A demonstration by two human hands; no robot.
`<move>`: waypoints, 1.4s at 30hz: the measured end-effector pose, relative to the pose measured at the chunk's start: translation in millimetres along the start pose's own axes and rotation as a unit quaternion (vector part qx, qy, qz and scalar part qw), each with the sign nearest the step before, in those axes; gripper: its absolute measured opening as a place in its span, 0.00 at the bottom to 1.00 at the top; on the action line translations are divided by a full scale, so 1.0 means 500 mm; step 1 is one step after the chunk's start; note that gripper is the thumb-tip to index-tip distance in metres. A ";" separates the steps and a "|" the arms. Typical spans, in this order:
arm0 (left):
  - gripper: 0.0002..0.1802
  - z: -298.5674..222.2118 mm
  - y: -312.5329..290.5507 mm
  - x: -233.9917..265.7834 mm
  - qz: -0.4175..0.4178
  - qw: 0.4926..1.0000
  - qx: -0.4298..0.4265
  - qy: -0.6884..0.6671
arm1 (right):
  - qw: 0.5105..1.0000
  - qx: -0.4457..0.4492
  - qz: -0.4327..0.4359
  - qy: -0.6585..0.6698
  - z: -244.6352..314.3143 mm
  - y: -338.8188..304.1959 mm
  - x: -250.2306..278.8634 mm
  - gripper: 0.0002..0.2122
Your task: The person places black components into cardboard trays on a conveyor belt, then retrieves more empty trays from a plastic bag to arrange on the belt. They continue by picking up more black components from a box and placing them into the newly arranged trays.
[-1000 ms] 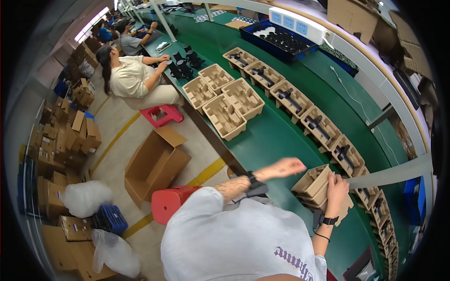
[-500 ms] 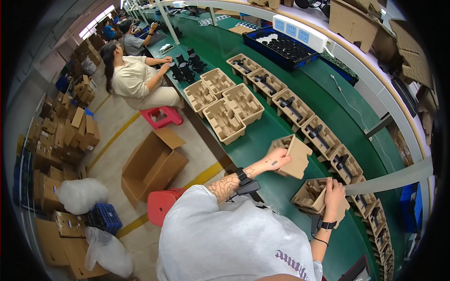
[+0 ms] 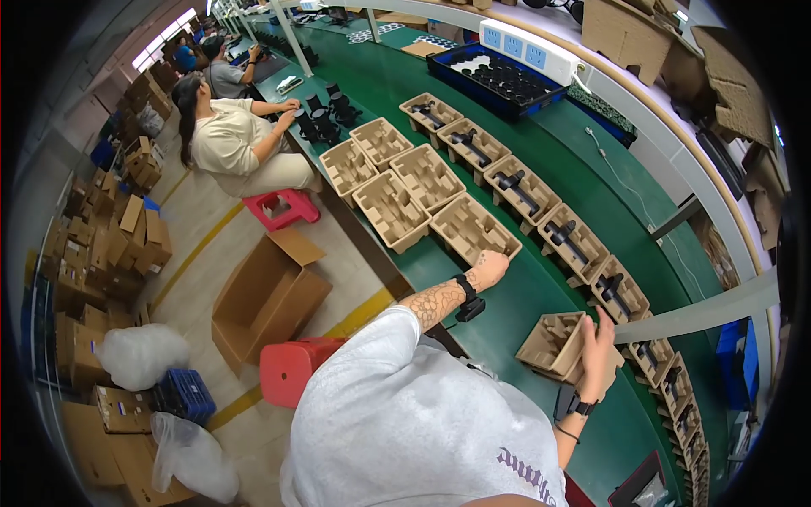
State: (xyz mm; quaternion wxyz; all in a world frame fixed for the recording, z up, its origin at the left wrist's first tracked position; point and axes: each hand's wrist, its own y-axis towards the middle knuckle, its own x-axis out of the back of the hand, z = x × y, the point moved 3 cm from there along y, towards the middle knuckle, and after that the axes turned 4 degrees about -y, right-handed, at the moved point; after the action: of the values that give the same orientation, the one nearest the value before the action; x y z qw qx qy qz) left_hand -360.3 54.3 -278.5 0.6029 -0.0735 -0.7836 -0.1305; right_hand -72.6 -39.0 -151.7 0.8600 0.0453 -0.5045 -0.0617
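Observation:
My left hand [image 3: 488,270] is closed on the near edge of a tan molded pulp tray [image 3: 471,226], which sits on the green bench at the end of a group of similar trays [image 3: 391,207]. Their shaped hollows show with nothing in them. Nearer to me, a small stack of pulp trays [image 3: 551,345] stands on the bench. Against its right side lies my right hand [image 3: 596,348], fingers stretched and apart; part of the stack is hidden behind it.
Beyond runs a curved row of pulp trays [image 3: 574,241] holding black parts. A blue crate [image 3: 498,84] and a white power strip [image 3: 525,49] are farther back. A grey post [image 3: 701,308] crosses at right. A co-worker [image 3: 232,139] sits at left near black parts [image 3: 317,125].
My left hand has moved away from me and set the tray, earlier tilted in the air, down beside the others. The fingers of my right hand have straightened at the stack.

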 end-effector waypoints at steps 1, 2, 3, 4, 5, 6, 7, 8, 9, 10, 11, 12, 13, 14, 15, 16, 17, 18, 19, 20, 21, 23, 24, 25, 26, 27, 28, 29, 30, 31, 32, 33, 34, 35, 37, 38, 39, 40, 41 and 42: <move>0.04 0.000 -0.004 0.000 0.001 1.000 0.002 0.000 | 0.998 -0.026 -0.016 0.058 0.001 -0.005 0.017 0.21; 0.04 0.000 -0.010 0.001 0.001 1.000 -0.011 0.006 | 0.994 -0.099 0.044 0.025 0.000 -0.012 0.037 0.23; 0.05 -0.008 -0.014 0.003 0.003 1.000 -0.028 0.012 | 0.994 -0.100 0.045 0.024 -0.009 -0.018 0.037 0.23; 0.05 -0.012 -0.019 0.006 0.004 1.000 -0.027 0.011 | 0.991 -0.123 0.046 -0.033 -0.027 -0.026 0.035 0.24; 0.05 -0.017 -0.022 0.010 0.006 0.999 -0.037 0.001 | 0.984 -0.146 0.046 -0.090 -0.047 -0.033 0.033 0.25; 0.05 -0.020 -0.023 0.013 0.009 0.999 -0.046 -0.009 | 0.987 -0.145 0.029 -0.070 -0.061 -0.036 0.026 0.25; 0.05 -0.020 -0.020 0.013 0.009 0.999 -0.045 -0.009 | 0.987 -0.144 0.030 -0.070 -0.069 -0.041 0.018 0.25; 0.05 -0.014 -0.013 0.012 0.007 0.999 -0.032 -0.014 | 0.986 -0.131 0.020 -0.097 -0.063 -0.045 0.014 0.25; 0.05 -0.010 -0.008 0.012 0.004 1.000 -0.018 -0.018 | 0.985 -0.116 0.011 -0.125 -0.059 -0.048 0.013 0.25; 0.05 -0.008 -0.004 0.010 0.003 1.000 -0.015 -0.016 | 0.986 -0.114 0.012 -0.123 -0.057 -0.049 0.012 0.25; 0.06 -0.005 0.001 0.008 0.006 1.000 -0.001 -0.017 | 0.986 -0.111 0.011 -0.124 -0.055 -0.052 0.014 0.25; 0.08 -0.001 0.002 0.007 0.009 1.000 0.013 -0.018 | 0.986 -0.108 0.011 -0.125 -0.054 -0.055 0.014 0.25; 0.08 -0.013 0.001 0.016 0.009 1.000 0.013 -0.018 | 0.986 -0.109 0.010 -0.125 -0.062 -0.062 0.010 0.25; 0.10 -0.047 -0.004 0.057 -0.106 0.993 -0.026 -0.041 | 0.986 -0.113 -0.002 -0.123 -0.072 -0.064 0.006 0.25; 0.12 -0.080 -0.015 0.098 -0.220 0.971 -0.063 -0.061 | 0.986 -0.114 -0.013 -0.121 -0.076 -0.060 0.002 0.25; 0.15 -0.114 -0.026 0.111 -0.182 0.970 -0.078 -0.145 | 0.986 -0.111 -0.012 -0.120 -0.068 -0.058 0.003 0.25; 0.17 -0.153 -0.039 0.119 -0.142 0.959 -0.092 -0.228 | 0.986 -0.116 -0.012 -0.123 -0.052 -0.059 0.005 0.25; 0.20 -0.195 -0.050 0.118 0.008 0.913 -0.061 -0.404 | 0.984 -0.122 -0.013 -0.127 -0.041 -0.061 0.006 0.25; 0.22 -0.240 -0.064 0.111 0.158 0.814 -0.029 -0.558 | 0.984 -0.124 -0.012 -0.126 -0.035 -0.060 0.000 0.25; 0.23 -0.276 -0.076 0.099 0.240 0.760 -0.018 -0.604 | 0.981 -0.111 -0.023 -0.155 -0.029 -0.058 -0.010 0.25; 0.24 -0.308 -0.090 0.084 0.319 0.696 -0.006 -0.643 | 0.978 -0.098 -0.033 -0.183 -0.022 -0.059 -0.016 0.25; 0.22 -0.315 -0.096 0.045 0.289 0.722 -0.014 -0.628 | 0.979 -0.082 -0.018 -0.185 -0.012 -0.048 -0.025 0.24; 0.19 -0.316 -0.098 0.066 0.283 0.699 -0.004 -0.657 | 0.980 -0.084 -0.012 -0.179 -0.011 -0.049 -0.024 0.24; 0.19 -0.318 -0.101 0.060 0.285 0.697 -0.003 -0.658 | 0.981 -0.085 -0.005 -0.172 -0.009 -0.050 -0.023 0.24; 0.18 -0.316 -0.103 0.052 0.258 0.716 0.014 -0.649 | 0.981 -0.087 -0.004 -0.173 -0.002 -0.048 -0.023 0.24; 0.16 -0.316 -0.111 0.047 0.232 0.732 0.033 -0.639 | 0.982 -0.085 -0.007 -0.168 0.008 -0.051 -0.022 0.24; 0.16 -0.313 -0.112 0.049 0.235 0.731 0.033 -0.640 | 0.983 -0.083 -0.010 -0.162 0.013 -0.052 -0.022 0.24; 0.16 -0.303 -0.112 0.055 0.229 0.723 0.052 -0.650 | 0.983 -0.085 -0.009 -0.162 0.007 -0.056 -0.024 0.24; 0.15 -0.295 -0.115 0.061 0.223 0.715 0.070 -0.659 | 0.985 -0.083 -0.018 -0.153 -0.001 -0.058 -0.027 0.24; 0.15 -0.294 -0.119 0.071 0.225 0.715 0.070 -0.659 | 0.986 -0.080 -0.029 -0.144 0.001 -0.058 -0.023 0.24; 0.16 -0.292 -0.126 0.084 0.228 0.726 0.078 -0.643 | 0.986 -0.082 -0.029 -0.144 0.007 -0.058 -0.021 0.24; 0.16 -0.288 -0.133 0.093 0.232 0.738 0.086 -0.628 | 0.989 -0.078 -0.003 -0.128 0.020 -0.059 -0.022 0.24; 0.16 -0.283 -0.140 0.099 0.232 0.738 0.085 -0.627 | 0.991 -0.073 0.023 -0.113 0.031 -0.059 -0.021 0.24; 0.15 -0.278 -0.148 0.103 0.234 0.735 0.105 -0.628 | 0.991 -0.073 0.022 -0.112 0.029 -0.061 -0.025 0.24; 0.14 -0.276 -0.152 0.096 0.234 0.732 0.128 -0.627 | 0.989 -0.073 -0.007 -0.126 0.029 -0.071 -0.038 0.23; 0.14 -0.282 -0.147 0.089 0.232 0.714 0.084 -0.655 | 0.990 -0.072 -0.006 -0.125 0.036 -0.071 -0.041 0.23; 0.15 -0.286 -0.146 0.086 0.228 0.694 0.040 -0.682 | 0.988 -0.069 -0.019 -0.138 0.046 -0.067 -0.041 0.23; 0.17 -0.283 -0.148 0.112 0.300 0.702 0.027 -0.645 | 0.986 -0.071 -0.032 -0.150 0.051 -0.068 -0.037 0.23; 0.17 -0.284 -0.148 0.135 0.298 0.703 0.028 -0.645 | 0.986 -0.069 -0.032 -0.149 0.053 -0.066 -0.038 0.23; 0.16 -0.287 -0.148 0.154 0.300 0.699 0.036 -0.648 | 0.987 -0.070 -0.028 -0.139 0.055 -0.064 -0.039 0.22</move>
State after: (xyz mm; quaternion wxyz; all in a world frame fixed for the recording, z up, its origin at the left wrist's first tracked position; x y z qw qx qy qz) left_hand -267.8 -61.7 -178.3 -0.0441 -0.3498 -0.9211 0.1654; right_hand -107.9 -68.2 -159.8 0.7802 -0.0105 -0.6125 -0.1265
